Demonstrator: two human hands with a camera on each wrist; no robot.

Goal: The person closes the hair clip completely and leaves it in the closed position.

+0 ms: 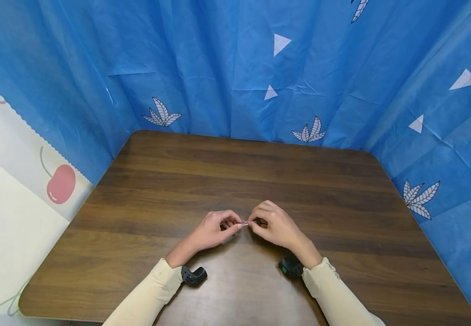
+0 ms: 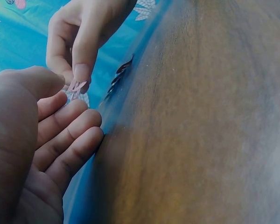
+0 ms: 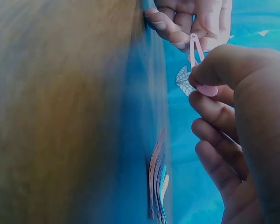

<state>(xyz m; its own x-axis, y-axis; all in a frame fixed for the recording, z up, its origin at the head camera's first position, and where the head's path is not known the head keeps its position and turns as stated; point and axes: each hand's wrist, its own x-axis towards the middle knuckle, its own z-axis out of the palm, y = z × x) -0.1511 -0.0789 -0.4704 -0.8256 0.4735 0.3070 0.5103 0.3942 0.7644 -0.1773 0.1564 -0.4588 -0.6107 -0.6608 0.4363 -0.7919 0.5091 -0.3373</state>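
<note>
A small pink snap hair clip (image 3: 207, 90) is stretched between my two hands above the table. My right hand (image 1: 275, 224) pinches its rounded end between thumb and index finger, the other fingers loosely bent. At the narrow tip, my left hand (image 1: 211, 231) has thumb and index finger closed on it in the head view. Seen from the left wrist, the clip (image 2: 77, 87) shows only partly beyond the left thumb, and the other left fingers are half curled, palm up. In the head view the fingertips cover most of the clip.
Several thin, curved pieces (image 3: 157, 182) in pinkish, teal and beige lie low on the table surface in the right wrist view. The brown wooden table (image 1: 170, 172) has rounded corners. Blue curtains (image 1: 211, 54) hang behind and at the sides. Black wrist devices (image 1: 194, 276) sit at both cuffs.
</note>
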